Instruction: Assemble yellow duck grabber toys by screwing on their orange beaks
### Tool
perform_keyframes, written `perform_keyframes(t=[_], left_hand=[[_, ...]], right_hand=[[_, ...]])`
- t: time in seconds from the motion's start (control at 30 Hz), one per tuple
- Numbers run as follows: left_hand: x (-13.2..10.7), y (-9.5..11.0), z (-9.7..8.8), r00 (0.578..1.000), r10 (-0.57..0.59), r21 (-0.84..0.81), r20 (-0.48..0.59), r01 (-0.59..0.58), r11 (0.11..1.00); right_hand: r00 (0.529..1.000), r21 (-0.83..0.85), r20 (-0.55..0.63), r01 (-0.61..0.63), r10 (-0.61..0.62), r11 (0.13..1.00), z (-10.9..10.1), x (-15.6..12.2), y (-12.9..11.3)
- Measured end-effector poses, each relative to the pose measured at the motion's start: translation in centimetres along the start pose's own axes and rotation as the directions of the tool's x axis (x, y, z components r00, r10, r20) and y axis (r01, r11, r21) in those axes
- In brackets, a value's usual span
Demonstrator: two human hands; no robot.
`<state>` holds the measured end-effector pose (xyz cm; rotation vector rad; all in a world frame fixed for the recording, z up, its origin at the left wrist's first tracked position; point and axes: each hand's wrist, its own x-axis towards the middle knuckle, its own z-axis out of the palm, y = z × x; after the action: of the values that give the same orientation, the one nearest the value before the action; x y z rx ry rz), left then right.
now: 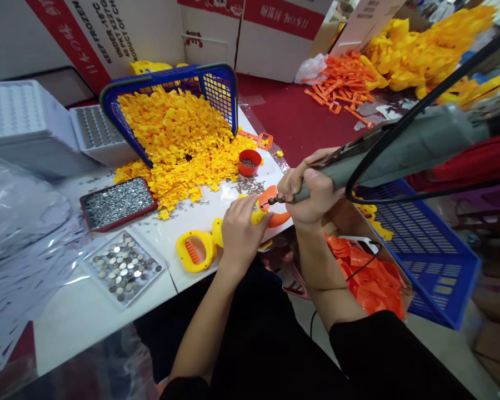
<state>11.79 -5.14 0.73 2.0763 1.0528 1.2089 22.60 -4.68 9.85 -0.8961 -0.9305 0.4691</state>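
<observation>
My left hand [240, 228] presses down on a yellow plastic toy grabber [198, 249] with an orange trigger, lying near the white table's front edge; its fingers are closed around the toy's body. My right hand [310, 191] is wrapped around a grey electric screwdriver [400, 147] with a black cable. The driver's tip [270, 201] touches the toy beside an orange jaw piece [275, 208]. A small red cup of screws [249, 162] stands just beyond.
A tipped blue basket [216, 83] spills small yellow parts [179, 150] across the white table [87, 316]. A red tray of screws [117, 203] and a clear tray of round discs [125, 268] lie left. Another blue basket [425, 244] and orange parts [370, 283] sit right.
</observation>
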Motion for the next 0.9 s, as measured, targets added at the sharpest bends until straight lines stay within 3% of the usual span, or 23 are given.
perform_keyframes(t=[0.2, 0.63, 0.77, 0.9], left_hand=[[-0.1, 0.2, -0.1, 0.999, 0.027, 0.043, -0.018, -0.026, 0.999], [-0.3, 0.6, 0.1, 1.000, -0.020, 0.093, -0.024, 0.022, 0.995], [-0.5, 0.4, 0.1, 0.998, 0.018, 0.103, -0.064, -0.011, 0.995], [-0.6, 0.6, 0.0, 0.998, 0.038, 0.128, -0.042, -0.032, 0.991]], right_hand=[[1.000, -0.008, 0.013, 0.012, -0.011, 1.000, -0.1, -0.5, -0.1], [0.957, -0.136, 0.191, -0.192, 0.216, 0.972, 1.0, -0.3, 0.3], [0.920, -0.011, 0.366, -0.146, 0.140, 0.989, 0.3, 0.4, 0.6], [0.947, 0.037, 0.311, -0.092, 0.076, 0.995, -0.4, 1.2, 0.5]])
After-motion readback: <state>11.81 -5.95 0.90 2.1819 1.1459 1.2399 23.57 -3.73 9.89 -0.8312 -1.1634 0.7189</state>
